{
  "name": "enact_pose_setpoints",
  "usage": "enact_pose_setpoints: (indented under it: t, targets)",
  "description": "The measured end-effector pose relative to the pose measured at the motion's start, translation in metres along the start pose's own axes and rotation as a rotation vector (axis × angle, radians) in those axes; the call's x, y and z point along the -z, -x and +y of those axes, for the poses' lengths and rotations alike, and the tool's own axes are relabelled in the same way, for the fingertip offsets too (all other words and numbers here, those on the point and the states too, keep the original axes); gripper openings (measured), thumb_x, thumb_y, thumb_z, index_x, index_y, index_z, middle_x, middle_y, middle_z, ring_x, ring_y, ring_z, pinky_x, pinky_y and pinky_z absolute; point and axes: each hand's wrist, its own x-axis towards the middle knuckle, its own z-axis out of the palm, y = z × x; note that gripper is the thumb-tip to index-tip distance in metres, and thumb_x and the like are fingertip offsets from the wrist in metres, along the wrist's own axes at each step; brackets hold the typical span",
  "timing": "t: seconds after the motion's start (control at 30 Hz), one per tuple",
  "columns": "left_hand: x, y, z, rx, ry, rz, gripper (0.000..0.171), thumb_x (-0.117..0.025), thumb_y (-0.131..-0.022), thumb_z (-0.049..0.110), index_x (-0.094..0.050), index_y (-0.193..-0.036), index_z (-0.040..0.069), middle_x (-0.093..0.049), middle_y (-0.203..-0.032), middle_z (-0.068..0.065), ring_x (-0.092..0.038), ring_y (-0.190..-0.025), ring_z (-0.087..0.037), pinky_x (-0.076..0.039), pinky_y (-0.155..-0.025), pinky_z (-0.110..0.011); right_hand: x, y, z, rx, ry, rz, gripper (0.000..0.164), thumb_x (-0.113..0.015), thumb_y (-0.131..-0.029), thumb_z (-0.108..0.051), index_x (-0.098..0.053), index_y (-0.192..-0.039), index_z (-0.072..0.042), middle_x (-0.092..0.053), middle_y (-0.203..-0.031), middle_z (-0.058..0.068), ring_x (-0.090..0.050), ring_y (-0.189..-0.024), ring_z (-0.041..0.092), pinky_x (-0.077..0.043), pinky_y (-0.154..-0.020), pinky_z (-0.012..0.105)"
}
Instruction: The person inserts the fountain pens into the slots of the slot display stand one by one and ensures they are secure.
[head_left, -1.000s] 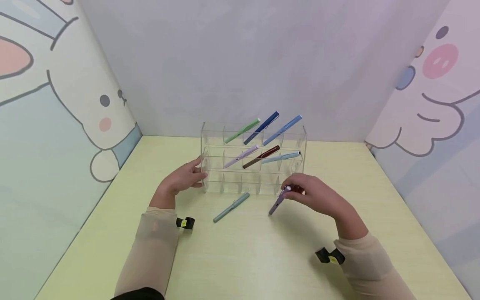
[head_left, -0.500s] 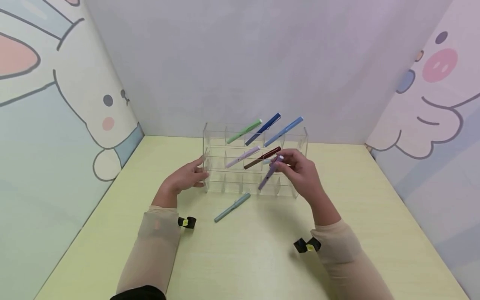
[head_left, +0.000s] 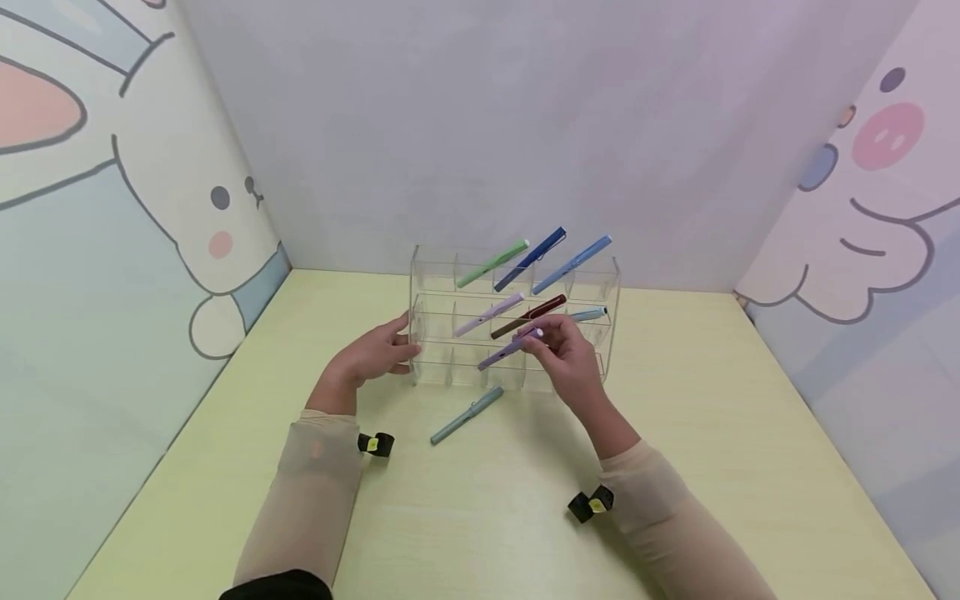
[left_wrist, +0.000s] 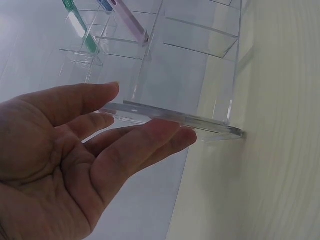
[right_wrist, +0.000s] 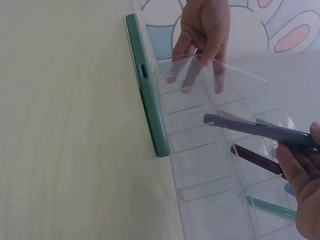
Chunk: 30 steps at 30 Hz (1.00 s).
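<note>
A clear tiered acrylic pen rack (head_left: 431,352) stands on the table. My left hand (head_left: 369,357) touches its left side panel with fairly straight fingers, as the left wrist view shows. My right hand (head_left: 567,358) pinches a purple pen (head_left: 502,354) near its upper end, holding it slanted over the rack's front lowest tier. In the right wrist view the purple pen (right_wrist: 250,127) points toward the left hand. A grey-green pen (head_left: 467,416) lies on the table before the rack.
The top tier holds green (head_left: 492,264), dark blue (head_left: 530,259) and blue (head_left: 572,264) pens. Lilac (head_left: 489,315), dark red (head_left: 528,317) and light blue (head_left: 589,314) pens lean in the middle tier, the last partly hidden by the right hand. Walls rise behind and at both sides.
My right hand has lifted the purple pen from near the table at the rack's front right, then moved left with it over the lowest tier. The left hand has stayed at the rack's side.
</note>
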Motion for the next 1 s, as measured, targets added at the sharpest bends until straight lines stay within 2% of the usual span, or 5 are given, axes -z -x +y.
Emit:
enact_pose_setpoints:
  t: [0.27,0.33,0.57,0.77,1.0]
  targets:
    - [0.0,0.001,0.0,0.006,0.005,0.0,0.075,-0.051,-0.103,0.014,-0.005,-0.158,0.035,-0.042,-0.15,-0.022,-0.048,-0.133,-0.039,-0.049,-0.101,-0.05,-0.004,0.001,-0.002,-0.1,0.138,-0.115,0.021,-0.061,-0.097,-0.012,-0.06,-0.116,-0.001,-0.071,-0.102,0.017,-0.064,-0.079,0.005,-0.05,-0.062,0.022]
    - [0.0,0.0,0.0,0.002,0.004,-0.002,0.075,-0.051,-0.103,0.014,-0.005,-0.158,0.035,-0.042,-0.15,-0.022,-0.048,-0.133,-0.039,-0.049,-0.101,-0.05,-0.005,0.001,0.0,-0.125,0.179,-0.144,0.02,-0.061,-0.098,-0.014,-0.061,-0.115,-0.003,-0.072,-0.101,0.016,-0.065,-0.08,0.009,-0.048,-0.061,0.021]
    - [-0.001,0.0,0.0,-0.015,0.01,-0.007,0.075,-0.05,-0.103,0.012,-0.005,-0.159,0.032,-0.044,-0.148,-0.023,-0.048,-0.133,-0.04,-0.05,-0.1,-0.051,-0.007,0.0,0.041,-0.126,0.231,-0.181,0.021,-0.062,-0.096,-0.034,-0.065,-0.113,-0.023,-0.072,-0.098,0.001,-0.066,-0.085,0.037,-0.048,-0.06,0.024]
    - [0.0,0.0,0.0,-0.022,0.013,-0.012,0.075,-0.05,-0.103,0.011,-0.005,-0.159,0.033,-0.045,-0.148,-0.022,-0.049,-0.132,-0.039,-0.05,-0.1,-0.051,-0.007,0.0,0.04,-0.128,0.256,-0.215,0.026,-0.062,-0.097,-0.033,-0.068,-0.116,-0.017,-0.071,-0.1,-0.003,-0.067,-0.087,0.034,-0.052,-0.064,0.025]
    - [-0.001,0.0,0.001,-0.016,0.005,-0.014,0.075,-0.05,-0.103,0.012,-0.005,-0.159,0.034,-0.045,-0.148,-0.022,-0.049,-0.132,-0.039,-0.05,-0.101,-0.05,-0.007,0.0,0.04,-0.122,0.303,-0.228,0.03,-0.061,-0.097,-0.035,-0.07,-0.118,-0.015,-0.071,-0.098,-0.005,-0.064,-0.082,0.022,-0.052,-0.063,0.026]
